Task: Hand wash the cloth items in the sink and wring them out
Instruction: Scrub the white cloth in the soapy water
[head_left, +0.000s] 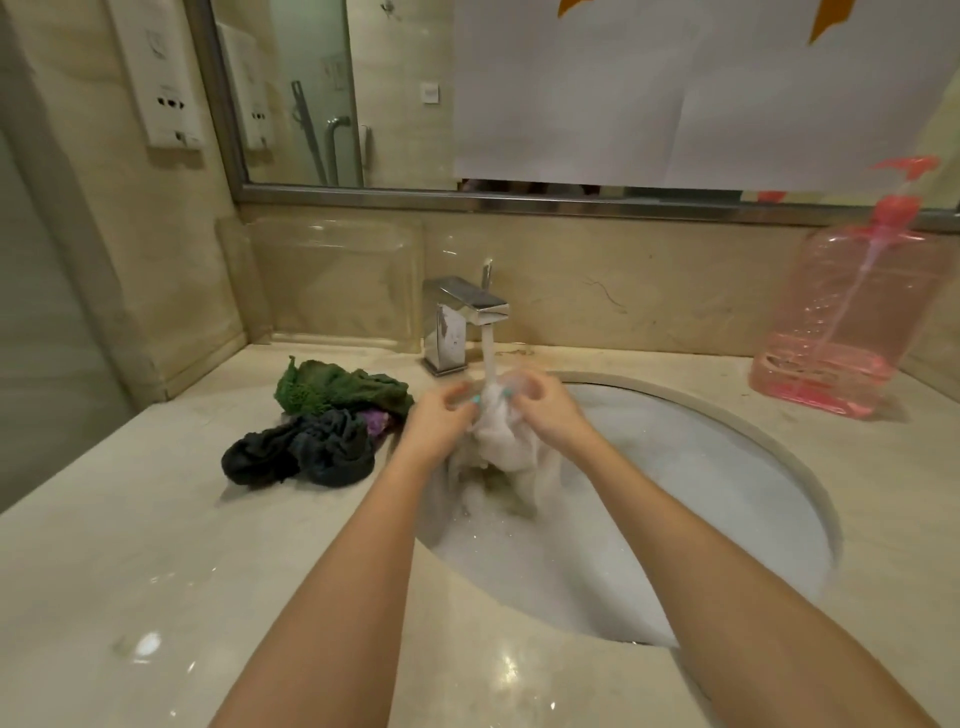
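**White cloth held under the running tap**

The soft white wet cloth is bunched up above the back of the oval white sink, directly beneath the stream of water. Its lower folds hang down towards the suds in the basin. Both hands grip it. The left hand pinches the top of the bundle from one side with curled fingers, and the right hand does the same from the other, thumbs close together at the top. Holding it gathered and high like this seems meant to let the water run through the fabric while the hands rub it together, so this reads as washing or rinsing, with wringing not yet begun.

The water falls from a square chrome tap standing at the back edge of the basin, and its spout reaches just far enough for the flow to land on the cloth.

To the left, on the beige marble counter, lies a crumpled pile: a green knitted cloth, a black cloth and a bit of purple cloth. They sit beside the sink within easy reach, though whether they are washed or waiting I cannot tell.

A pink clear plastic pump bottle stands well apart at the far right, against the wall below the mirror.
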